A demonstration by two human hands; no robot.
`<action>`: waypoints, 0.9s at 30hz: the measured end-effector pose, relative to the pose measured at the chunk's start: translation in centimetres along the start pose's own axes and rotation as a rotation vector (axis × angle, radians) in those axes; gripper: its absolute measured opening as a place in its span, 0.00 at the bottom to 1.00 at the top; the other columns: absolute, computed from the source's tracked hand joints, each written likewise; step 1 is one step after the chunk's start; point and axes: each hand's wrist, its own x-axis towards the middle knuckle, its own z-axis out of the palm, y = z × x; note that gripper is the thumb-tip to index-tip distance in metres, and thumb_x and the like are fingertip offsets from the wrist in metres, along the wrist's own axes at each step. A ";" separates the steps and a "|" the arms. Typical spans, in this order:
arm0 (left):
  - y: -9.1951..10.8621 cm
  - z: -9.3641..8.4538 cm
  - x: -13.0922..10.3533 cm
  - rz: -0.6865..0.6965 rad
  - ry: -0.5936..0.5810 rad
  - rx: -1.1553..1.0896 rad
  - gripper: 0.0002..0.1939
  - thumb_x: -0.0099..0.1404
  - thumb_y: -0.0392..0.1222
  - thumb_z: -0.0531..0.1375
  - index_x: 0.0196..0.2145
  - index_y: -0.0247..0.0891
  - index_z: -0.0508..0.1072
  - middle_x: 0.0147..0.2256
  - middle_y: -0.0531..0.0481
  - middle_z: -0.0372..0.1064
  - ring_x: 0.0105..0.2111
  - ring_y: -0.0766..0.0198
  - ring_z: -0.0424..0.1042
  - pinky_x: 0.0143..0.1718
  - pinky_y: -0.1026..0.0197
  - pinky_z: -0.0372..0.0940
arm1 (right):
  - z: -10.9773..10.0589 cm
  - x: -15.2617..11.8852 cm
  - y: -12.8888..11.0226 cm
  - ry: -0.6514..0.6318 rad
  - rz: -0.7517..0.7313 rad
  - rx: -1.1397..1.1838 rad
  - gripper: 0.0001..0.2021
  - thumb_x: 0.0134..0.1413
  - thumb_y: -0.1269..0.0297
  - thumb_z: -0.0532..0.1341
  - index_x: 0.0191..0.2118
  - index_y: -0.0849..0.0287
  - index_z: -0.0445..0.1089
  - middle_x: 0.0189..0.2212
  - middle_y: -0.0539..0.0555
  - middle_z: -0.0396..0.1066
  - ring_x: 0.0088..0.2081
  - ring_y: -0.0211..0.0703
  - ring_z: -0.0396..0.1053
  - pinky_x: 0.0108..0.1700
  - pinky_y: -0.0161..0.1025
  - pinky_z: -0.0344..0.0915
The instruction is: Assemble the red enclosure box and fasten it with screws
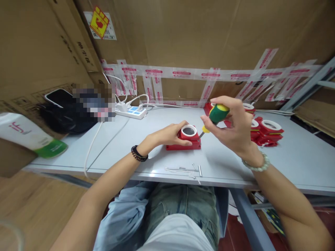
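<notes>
A red box-shaped device (183, 146) with a white ring around a dark round window lies on the grey table. My left hand (173, 134) grips it from the left, thumb along its near side and fingers behind it. My right hand (232, 127) is closed around the green and yellow handle of a screwdriver (218, 113). Its shaft slants down to the left, and the tip meets the device's right corner. Nearer the table's front edge lie a small metal T-shaped bar (200, 170) and a few screws (194, 166).
Several more red devices (270, 130) with white rings stand at the right, behind my right hand. A white power strip (134, 111) with plugged cables sits at the back left. A white and green tube (31, 136) and a black bag (65, 118) are at the left. Cardboard (183, 42) walls the back.
</notes>
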 end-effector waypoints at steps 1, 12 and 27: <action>0.0 0.0 0.0 0.004 0.002 -0.002 0.28 0.58 0.55 0.64 0.49 0.40 0.62 0.39 0.48 0.72 0.36 0.59 0.70 0.35 0.61 0.61 | -0.1 0.1 -0.2 0.038 0.018 0.006 0.19 0.50 0.63 0.66 0.48 0.47 0.65 0.41 0.51 0.71 0.27 0.36 0.67 0.25 0.38 0.67; -0.4 0.3 0.1 0.010 0.017 0.054 0.22 0.58 0.54 0.63 0.44 0.40 0.62 0.29 0.55 0.66 0.26 0.65 0.64 0.28 0.63 0.57 | 2.1 -1.5 -1.2 -0.327 0.373 0.301 0.16 0.49 0.66 0.65 0.44 0.53 0.63 0.25 0.44 0.58 0.22 0.32 0.58 0.21 0.31 0.59; -0.1 0.3 0.0 0.001 0.022 0.039 0.22 0.59 0.55 0.63 0.43 0.40 0.62 0.30 0.54 0.68 0.27 0.65 0.64 0.29 0.63 0.58 | 1.7 -1.3 -1.3 -0.376 0.360 0.297 0.15 0.50 0.65 0.64 0.44 0.52 0.63 0.23 0.43 0.58 0.21 0.32 0.57 0.21 0.31 0.59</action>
